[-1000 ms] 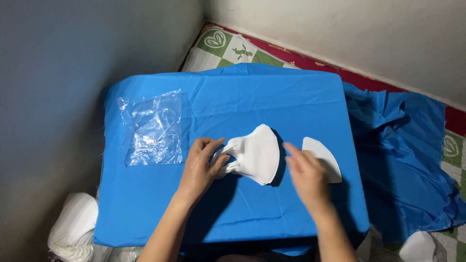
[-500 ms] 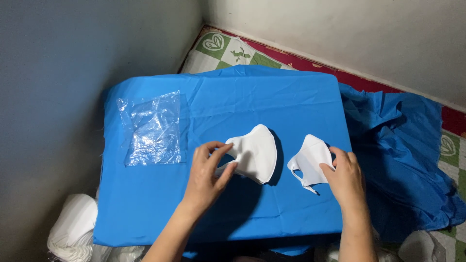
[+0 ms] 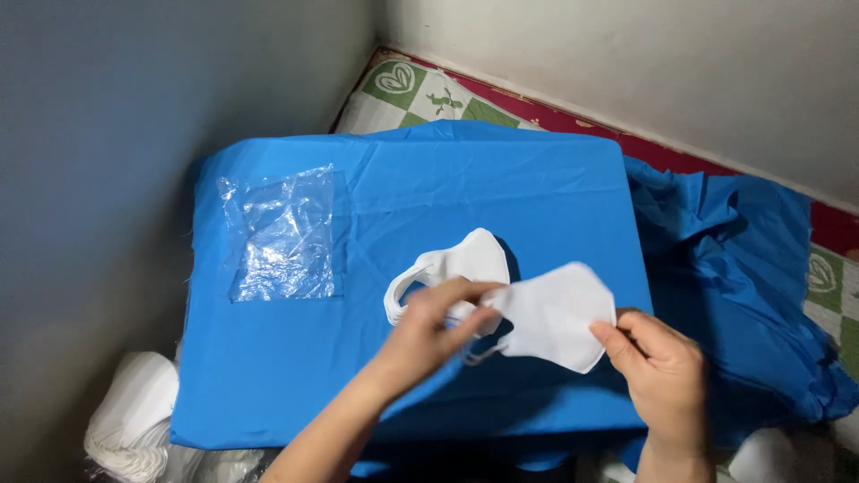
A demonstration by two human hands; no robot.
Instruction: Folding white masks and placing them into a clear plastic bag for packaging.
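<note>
A soft white fabric mask (image 3: 557, 315), flat and roughly hexagonal, is held just above the desk (image 3: 429, 179), stretched between both hands: the left hand (image 3: 434, 326) pinches its left edge with closed fingertips, and the right hand (image 3: 658, 367) grips its lower right corner. Just behind it, a small stack of white masks (image 3: 452, 268) with looped ear straps lies on the smooth, lightly creased blue cloth. A crinkled clear plastic bag (image 3: 286, 237) lies flat near the desk's left edge, well apart, with bare cloth between and beyond.
</note>
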